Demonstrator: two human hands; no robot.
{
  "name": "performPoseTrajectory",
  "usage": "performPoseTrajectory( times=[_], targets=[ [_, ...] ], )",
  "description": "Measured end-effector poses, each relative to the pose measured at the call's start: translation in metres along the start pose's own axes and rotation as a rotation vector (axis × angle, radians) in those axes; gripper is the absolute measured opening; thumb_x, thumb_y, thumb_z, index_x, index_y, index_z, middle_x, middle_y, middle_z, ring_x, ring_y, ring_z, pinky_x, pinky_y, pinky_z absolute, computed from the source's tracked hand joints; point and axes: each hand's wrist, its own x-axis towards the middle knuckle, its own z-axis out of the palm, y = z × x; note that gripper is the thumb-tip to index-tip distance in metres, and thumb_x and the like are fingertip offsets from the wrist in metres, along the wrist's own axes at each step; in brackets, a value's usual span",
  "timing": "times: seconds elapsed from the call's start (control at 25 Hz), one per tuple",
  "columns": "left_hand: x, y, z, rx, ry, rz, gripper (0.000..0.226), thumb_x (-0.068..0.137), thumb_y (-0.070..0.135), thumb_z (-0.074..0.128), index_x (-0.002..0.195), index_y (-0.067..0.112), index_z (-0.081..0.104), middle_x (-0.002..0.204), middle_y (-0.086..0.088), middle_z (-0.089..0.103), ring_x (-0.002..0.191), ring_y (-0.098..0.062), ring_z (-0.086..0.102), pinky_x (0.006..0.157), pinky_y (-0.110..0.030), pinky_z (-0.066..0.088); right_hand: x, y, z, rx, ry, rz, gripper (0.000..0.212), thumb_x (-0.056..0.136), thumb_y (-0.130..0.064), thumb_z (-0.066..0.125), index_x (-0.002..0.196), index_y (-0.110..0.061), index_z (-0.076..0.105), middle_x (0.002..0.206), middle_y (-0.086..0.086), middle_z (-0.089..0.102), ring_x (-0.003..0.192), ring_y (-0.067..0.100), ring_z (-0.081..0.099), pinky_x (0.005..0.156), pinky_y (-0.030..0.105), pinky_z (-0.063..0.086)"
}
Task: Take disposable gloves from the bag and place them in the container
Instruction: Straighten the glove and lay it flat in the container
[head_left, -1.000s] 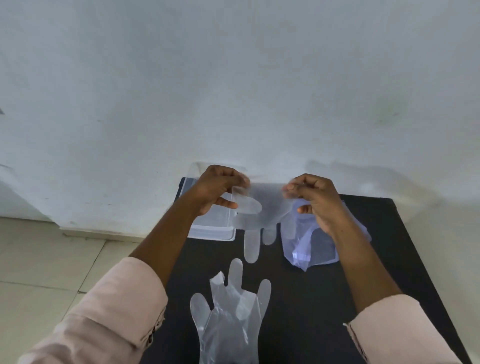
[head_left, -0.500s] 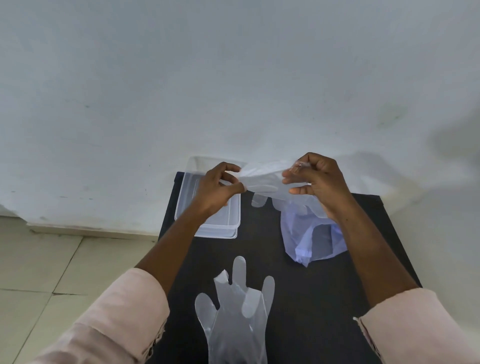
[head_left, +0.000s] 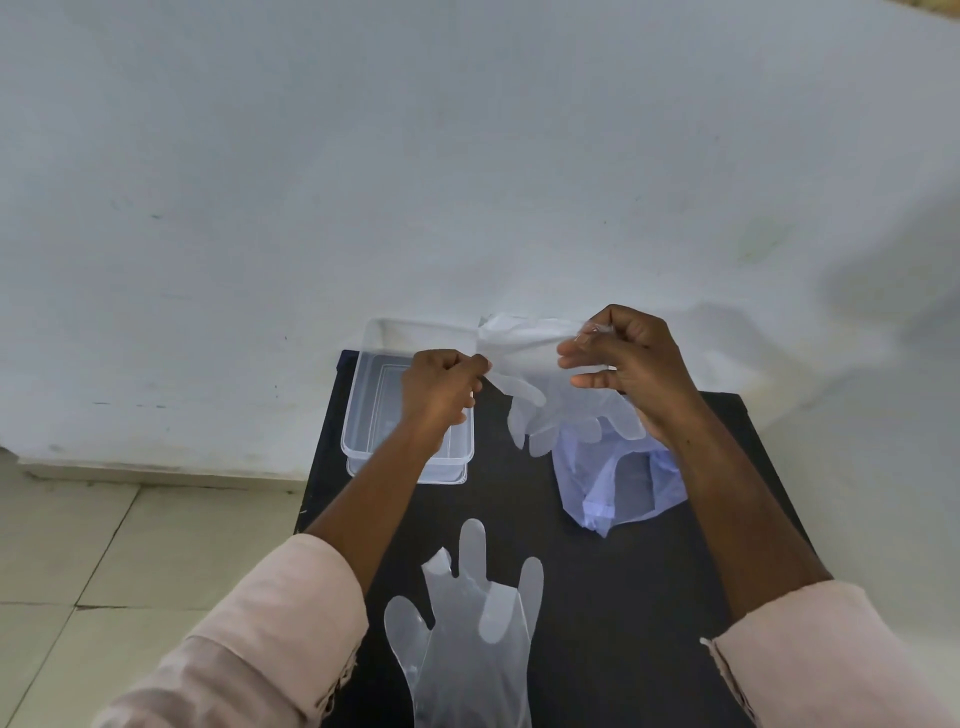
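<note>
Both hands hold one clear disposable glove (head_left: 524, 358) in the air by its cuff, its fingers hanging down. My left hand (head_left: 441, 392) pinches the cuff's left edge, over the clear plastic container (head_left: 363, 415) at the table's far left. My right hand (head_left: 628, 364) pinches the right edge, above the bluish plastic bag (head_left: 618, 483) that lies crumpled on the black table. Clear gloves (head_left: 472, 629) lie flat near the front edge, fingers pointing away from me.
The black table (head_left: 613, 597) stands against a pale wall (head_left: 467, 182). Tiled floor (head_left: 104, 561) lies to the left, below the table's left edge. My pale pink sleeves (head_left: 249, 654) frame the near part of the table.
Both hands have lifted the glove higher and spread its cuff apart. The left hand moved over the container; the right hand rose above the bag.
</note>
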Motion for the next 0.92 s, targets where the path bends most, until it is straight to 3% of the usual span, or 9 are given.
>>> performPoseTrajectory(
  times=[0.2,0.4,0.52,0.6,0.72,0.92],
  targets=[
    [0.004,-0.002,-0.006,0.159,-0.070,0.014,0.008,0.073,0.018,0.073,0.071,0.021,0.066,0.076,-0.003,0.071,0.068,-0.018,0.068,0.058,-0.027,0.056,0.000,-0.002,0.000,0.003,0.007,-0.004,0.015,0.093,-0.008,0.059,0.098,0.006,0.059,0.092,0.018,0.074,0.085,0.026,0.075,0.073,0.035,0.061],
    [0.003,-0.006,-0.010,0.354,-0.147,0.085,0.017,0.071,0.017,0.075,0.073,0.029,0.063,0.082,0.001,0.070,0.077,-0.017,0.068,0.061,-0.032,0.061,0.000,-0.001,-0.001,-0.011,-0.001,-0.007,0.020,0.094,-0.011,0.057,0.099,0.009,0.056,0.092,0.015,0.075,0.084,0.025,0.075,0.074,0.035,0.061],
    [0.000,-0.005,-0.010,0.186,-0.181,-0.006,0.006,0.079,0.026,0.070,0.078,0.023,0.066,0.086,-0.004,0.071,0.076,-0.019,0.067,0.068,-0.036,0.060,-0.002,-0.001,-0.002,-0.013,-0.009,-0.012,0.018,0.095,-0.011,0.057,0.098,0.006,0.058,0.091,0.013,0.075,0.083,0.024,0.075,0.073,0.033,0.062],
    [-0.003,0.000,-0.009,0.056,-0.176,-0.110,0.023,0.083,0.039,0.065,0.080,0.017,0.068,0.086,-0.007,0.072,0.072,-0.020,0.067,0.074,-0.040,0.058,-0.003,-0.001,-0.003,-0.012,-0.013,-0.016,0.015,0.095,-0.011,0.057,0.097,0.004,0.058,0.091,0.013,0.075,0.084,0.023,0.075,0.073,0.033,0.062],
    [-0.005,0.005,-0.004,0.080,-0.183,-0.167,0.045,0.081,0.056,0.062,0.080,0.012,0.068,0.079,-0.008,0.069,0.070,-0.022,0.064,0.072,-0.036,0.054,-0.006,-0.002,-0.004,-0.017,-0.013,-0.015,0.010,0.094,-0.011,0.058,0.093,-0.001,0.059,0.092,0.014,0.075,0.085,0.024,0.075,0.074,0.033,0.062],
    [-0.004,0.007,0.008,0.127,-0.240,-0.218,0.041,0.078,0.050,0.068,0.091,0.012,0.063,0.084,-0.010,0.064,0.072,-0.022,0.060,0.078,-0.038,0.053,-0.011,-0.005,-0.004,-0.016,-0.009,-0.021,0.007,0.094,-0.009,0.057,0.089,-0.003,0.058,0.091,0.014,0.075,0.085,0.025,0.075,0.072,0.032,0.061]
  ],
)
